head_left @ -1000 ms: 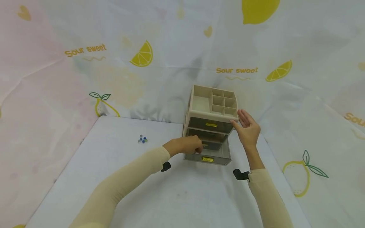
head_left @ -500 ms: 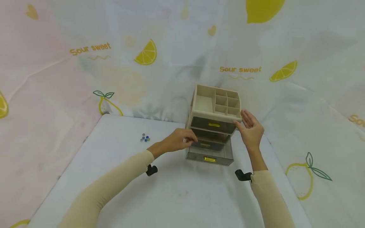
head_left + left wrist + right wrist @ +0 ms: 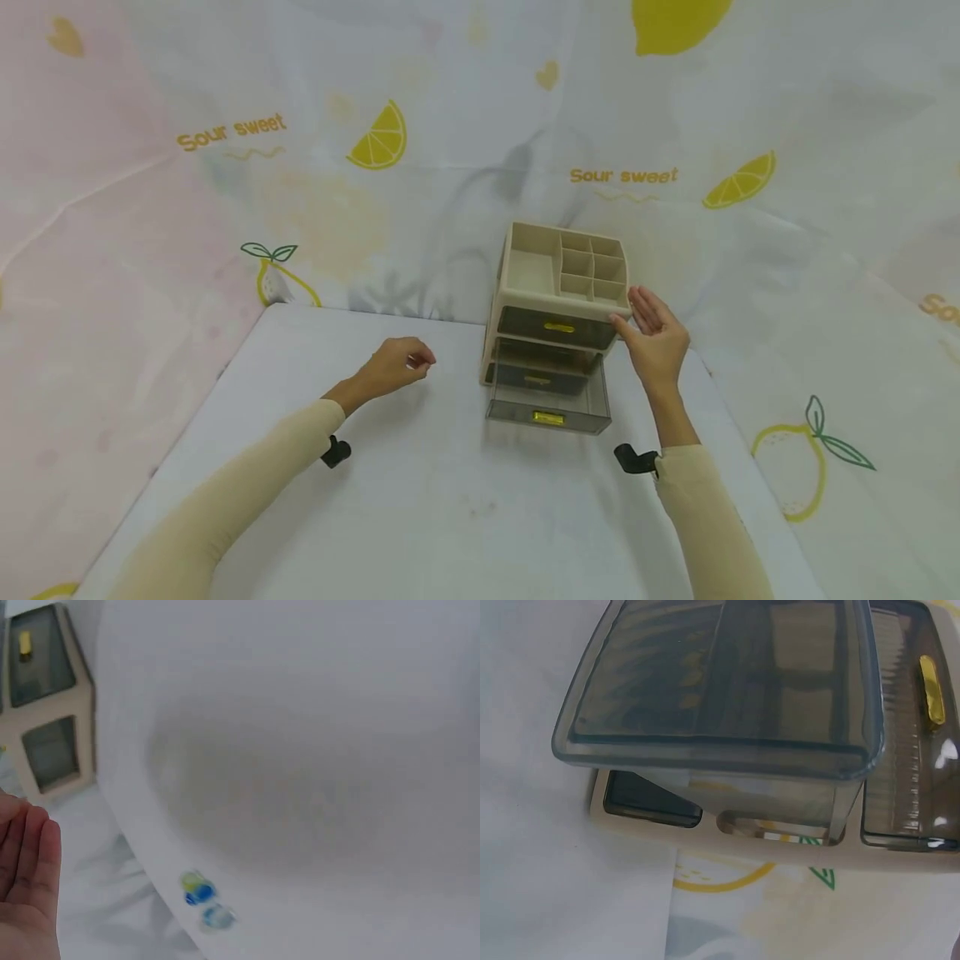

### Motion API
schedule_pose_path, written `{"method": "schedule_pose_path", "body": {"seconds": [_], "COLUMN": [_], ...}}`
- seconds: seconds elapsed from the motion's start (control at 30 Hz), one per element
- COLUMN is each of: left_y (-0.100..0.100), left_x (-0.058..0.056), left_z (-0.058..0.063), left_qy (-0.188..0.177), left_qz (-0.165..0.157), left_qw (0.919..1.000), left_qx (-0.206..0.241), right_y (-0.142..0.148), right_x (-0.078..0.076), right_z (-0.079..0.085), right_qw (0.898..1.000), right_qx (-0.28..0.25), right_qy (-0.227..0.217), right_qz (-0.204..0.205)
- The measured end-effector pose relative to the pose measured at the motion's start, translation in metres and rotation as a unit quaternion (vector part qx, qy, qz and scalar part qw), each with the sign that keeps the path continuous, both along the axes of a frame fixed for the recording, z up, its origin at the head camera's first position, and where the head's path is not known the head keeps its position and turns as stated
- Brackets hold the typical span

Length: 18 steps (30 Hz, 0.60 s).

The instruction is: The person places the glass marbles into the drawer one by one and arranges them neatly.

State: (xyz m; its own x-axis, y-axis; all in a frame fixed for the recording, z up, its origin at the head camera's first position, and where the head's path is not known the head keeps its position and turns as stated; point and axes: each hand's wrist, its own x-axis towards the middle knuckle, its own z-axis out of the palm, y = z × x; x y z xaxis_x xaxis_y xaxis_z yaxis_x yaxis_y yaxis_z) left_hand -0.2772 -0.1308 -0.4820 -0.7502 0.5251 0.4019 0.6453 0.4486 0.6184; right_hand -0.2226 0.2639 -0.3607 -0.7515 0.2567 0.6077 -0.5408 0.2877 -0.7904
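Observation:
A beige desktop drawer organizer (image 3: 491, 333) stands at the table's back, with an open divided top. Its middle smoky-clear drawer (image 3: 600, 400) is pulled out, with a gold handle at the front; seen close in the right wrist view, the drawer (image 3: 720, 697) juts from the frame. My right hand (image 3: 656, 346) rests against the organizer's right side, fingers straight, thumb at the front corner. Left of the organizer, my left hand (image 3: 390, 367) is over the table, thumb and fingertips close together, nothing visible between them. Small blue, green and clear glass beads (image 3: 199, 889) lie below it, hidden in the head view.
The white table (image 3: 450, 500) meets a lemon-printed cloth backdrop (image 3: 450, 100) behind the organizer. The top drawer (image 3: 525, 325) is closed. Black camera mounts (image 3: 633, 458) stick out from both wrists.
My left hand has come out of the pulled-out drawer and moved left over the table, covering the beads in the head view. My right hand keeps its place at the organizer.

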Motion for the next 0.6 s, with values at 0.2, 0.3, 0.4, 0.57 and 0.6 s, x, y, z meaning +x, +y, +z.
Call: {"method": "schedule_pose_path", "body": {"seconds": [0.2,0.3,0.4,0.57,0.6], "left_y": [-0.043,-0.056,-0.064,-0.069,-0.070], "left_x": [-0.009,-0.011,-0.013,-0.017,-0.017], "left_z": [-0.017,-0.021,-0.023,-0.024,-0.025], "left_qy": [-0.042,-0.047,-0.048,-0.073,-0.081], "left_qz": [0.081,0.108,0.125,0.144,0.146], "left_qw": [0.9917,0.9877,0.9846,0.9768,0.9752], "left_qx": [-0.091,-0.103,-0.112,-0.141,-0.145], "right_y": [0.002,0.005,0.009,0.018,0.020], "right_x": [-0.002,-0.007,-0.014,-0.028,-0.031], "right_z": [0.004,0.003,0.000,-0.013,-0.016], "right_qw": [1.000,1.000,1.000,1.000,1.000], "right_qx": [0.003,0.000,-0.004,-0.012,-0.012], "right_qy": [-0.005,0.002,0.006,0.004,0.003], "right_qz": [0.003,0.005,0.012,0.015,0.013]}}
